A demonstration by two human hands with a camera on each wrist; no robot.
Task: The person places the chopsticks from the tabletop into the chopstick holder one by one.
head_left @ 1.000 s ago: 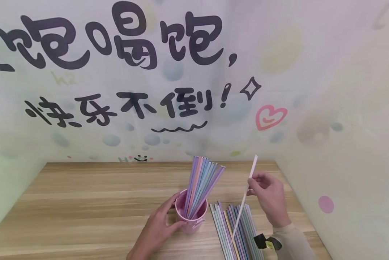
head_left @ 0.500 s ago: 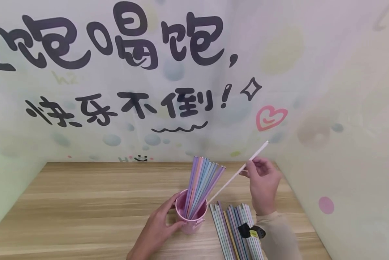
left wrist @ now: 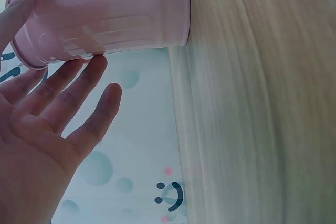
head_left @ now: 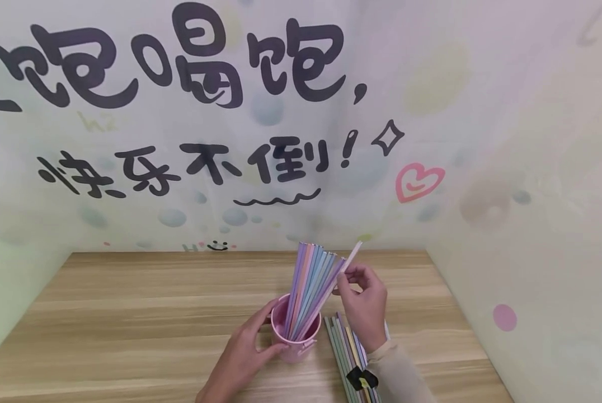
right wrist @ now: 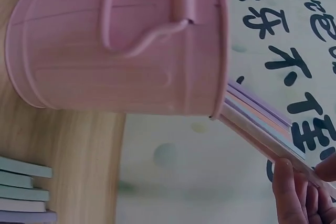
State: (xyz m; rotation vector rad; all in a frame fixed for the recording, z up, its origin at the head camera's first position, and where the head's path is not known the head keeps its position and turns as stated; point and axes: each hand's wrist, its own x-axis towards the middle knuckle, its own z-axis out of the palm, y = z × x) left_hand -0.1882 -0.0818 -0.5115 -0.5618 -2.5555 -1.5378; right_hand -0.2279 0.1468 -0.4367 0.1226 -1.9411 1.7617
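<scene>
A small pink bucket (head_left: 295, 352) stands upright on the wooden table, holding a fan of pastel chopsticks (head_left: 303, 285) in purple, pink and blue. My left hand (head_left: 245, 347) steadies it from the left, thumb at the front and fingers around the far side; in the left wrist view some fingertips touch the bucket wall (left wrist: 105, 14). Between thumb and fingers, my right hand (head_left: 365, 302) pinches a whitish chopstick (head_left: 352, 255) near its upper end. This chopstick slants down into the bucket beside the others, its lower tip hidden inside.
More chopsticks (head_left: 333, 338) lie side by side on the table right of the bucket, partly covered by my right forearm. A printed backdrop (head_left: 205, 224) rises behind the wooden table (head_left: 155, 313), with a side wall (head_left: 532, 252) at the right.
My right hand has lifted the whitish chopstick from over the row on the table, then moved left and lowered its tip into the bucket. My left hand stays at the bucket.
</scene>
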